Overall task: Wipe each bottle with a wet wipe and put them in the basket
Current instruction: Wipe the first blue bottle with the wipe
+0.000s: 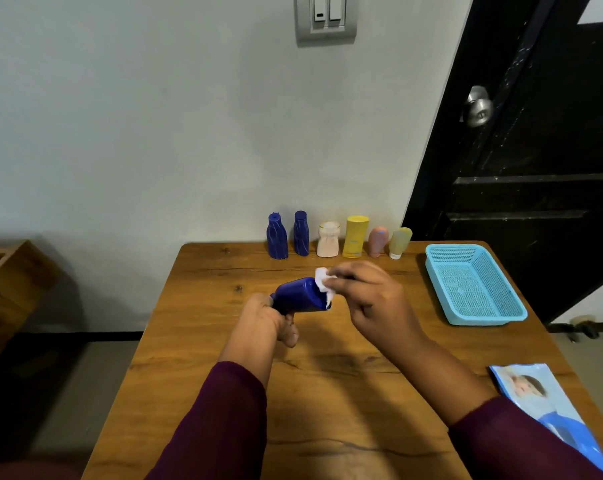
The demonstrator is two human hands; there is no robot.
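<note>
**While the left hand is steadying the blue bottle, the wipe is meeting its base**

As the eye is travelling out from the near edge of the brown wooden desk [224, 375], a flat light-blue printed wipes packet [549, 410] is lying at the near right corner, partly over the edge.

Above the middle of the desk the left hand [262, 320] is gripping a dark blue plastic bottle [300, 296] by its narrow end, with the fingers curling round the neck. The bottle's long axis is running almost level. Its neck is lying toward the left hand and its flat base is pointing right and a little away, straight at the right hand [372, 299].

That hand's thumb and forefinger are pinching a small crumpled white wet wipe [324, 282] against the upper rim of the base. Its other fingers are hanging loosely curled underneath. The wiping looks to be at the base end, with the body toward the neck probably yet to come.

Farther out, beside the right edge, a light-blue mesh plastic basket [476, 289] is sitting with nothing in it. It is lying to the right of both hands, so the right hand is the nearer one. The left hand, which is carrying the bottle, would be reaching across.

Along the far edge, against the wall, six more are waiting in a row:
- two dark blue bottles [277, 237]
- a cream bottle [327, 240]
- a yellow bottle [355, 237]
- a pink tube [377, 241]
- an olive tube [399, 242], which is leaning slightly
</note>
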